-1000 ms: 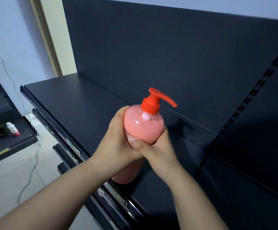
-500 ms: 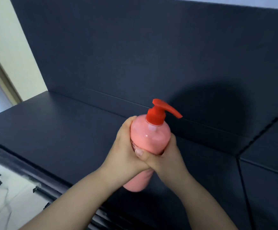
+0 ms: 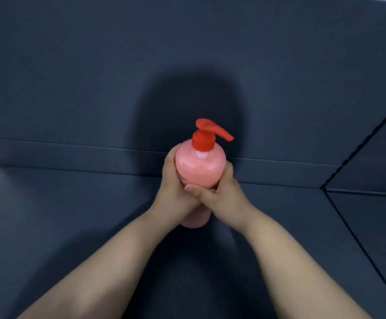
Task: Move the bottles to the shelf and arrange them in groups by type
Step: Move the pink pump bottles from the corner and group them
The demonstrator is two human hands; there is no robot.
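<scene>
Pink pump bottle (image 3: 200, 166) upright, filled nearly to the neck with opaque pink liquid; red pump head (image 3: 204, 139), spout pointing right. Bottle sits over the dark shelf (image 3: 72, 215) near its back panel (image 3: 95, 77); whether the base touches cannot be told. Left hand (image 3: 175, 194) grip clasps the bottle's left side, right hand (image 3: 224, 199) grip its right side, right thumb across the front.

A: Can you read the label on the pink pump bottle (image 3: 200, 166)?
B: No. The left hand (image 3: 175, 196) and right hand (image 3: 224, 199) cover its middle, and the sliver of print (image 3: 181, 178) is too small.
A: Is its base touching the shelf (image 3: 49, 215)?
B: Can't tell. The far-side fingers are hidden, and the forearms (image 3: 109, 261) are cut off at the near edge.
</scene>
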